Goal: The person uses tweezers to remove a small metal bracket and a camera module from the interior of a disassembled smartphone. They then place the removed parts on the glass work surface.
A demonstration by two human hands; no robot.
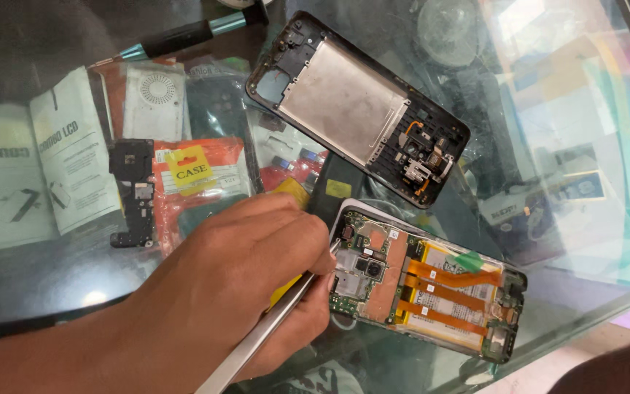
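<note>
A: What surface is seen?
B: A glass table [577, 292] is seen, with packets and leaflets showing beneath it; little of the room can be told.

A: And upon it?
B: A detached phone frame [359, 109] lies apart from the opened phone [424, 292], which rests near the table's edge.

A: The hand?
B: Metal tweezers [271, 332] are gripped by one hand [235, 284], tips at the phone's board; which hand cannot be told. Fine, steady prising is judged needed.

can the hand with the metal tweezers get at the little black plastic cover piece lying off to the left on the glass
Probably yes: the left hand holding silver metal tweezers is close to the small black plastic cover piece, which lies uncovered on the glass table with nothing between them.
</note>
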